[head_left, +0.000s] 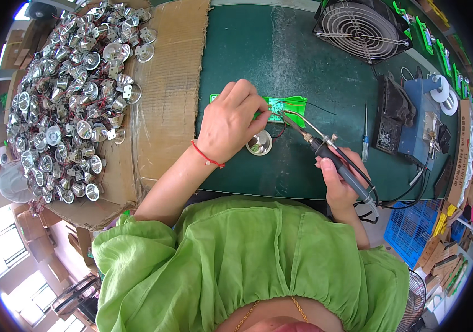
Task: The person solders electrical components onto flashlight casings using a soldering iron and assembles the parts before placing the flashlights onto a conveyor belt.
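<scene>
A green plastic housing lies on the table in front of me, with a small green circuit board in it. Over its left part is my left hand, fingers curled and pinched together; what they hold is hidden behind the hand. My right hand grips a soldering iron with a thin metal feed tube along it, its tip at the board. Red and black wires run from the board. Just below, a round silver reflector lamp sits beside my left hand, linked by thin wires.
A heap of silver reflector lamps covers cardboard at left. Back right stands a black fan with a metal guard. On the right are a screwdriver, a blue soldering unit with a white spool, and its cables.
</scene>
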Action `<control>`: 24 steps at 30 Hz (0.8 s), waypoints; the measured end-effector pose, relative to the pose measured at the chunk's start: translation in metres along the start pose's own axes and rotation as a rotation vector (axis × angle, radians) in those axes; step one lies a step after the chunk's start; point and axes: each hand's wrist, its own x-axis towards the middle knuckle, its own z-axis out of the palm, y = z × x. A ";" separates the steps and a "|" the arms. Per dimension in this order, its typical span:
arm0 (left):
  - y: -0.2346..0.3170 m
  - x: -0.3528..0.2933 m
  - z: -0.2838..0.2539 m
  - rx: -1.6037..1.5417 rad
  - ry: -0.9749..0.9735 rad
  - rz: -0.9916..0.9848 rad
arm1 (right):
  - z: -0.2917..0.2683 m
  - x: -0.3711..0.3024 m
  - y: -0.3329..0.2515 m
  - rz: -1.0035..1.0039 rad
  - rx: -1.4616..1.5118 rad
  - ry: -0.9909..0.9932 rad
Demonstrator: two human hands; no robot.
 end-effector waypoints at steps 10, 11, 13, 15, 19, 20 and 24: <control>-0.001 -0.003 0.004 0.122 0.070 0.041 | 0.004 0.002 -0.002 0.058 0.036 0.043; -0.002 -0.003 0.005 0.125 0.067 0.047 | 0.005 0.002 -0.001 0.058 0.042 0.040; -0.002 -0.003 0.005 0.122 0.061 0.047 | 0.005 0.003 -0.001 0.058 0.048 0.037; -0.002 -0.003 0.005 0.121 0.056 0.047 | 0.006 0.003 0.000 0.036 0.033 0.035; -0.003 -0.004 0.004 0.116 0.056 0.046 | 0.008 0.004 -0.002 0.064 0.062 0.034; -0.003 -0.004 0.003 0.112 0.058 0.050 | 0.009 0.004 -0.002 0.065 0.062 0.032; -0.002 -0.005 0.003 0.091 0.038 0.030 | 0.010 0.004 0.002 0.036 0.040 0.023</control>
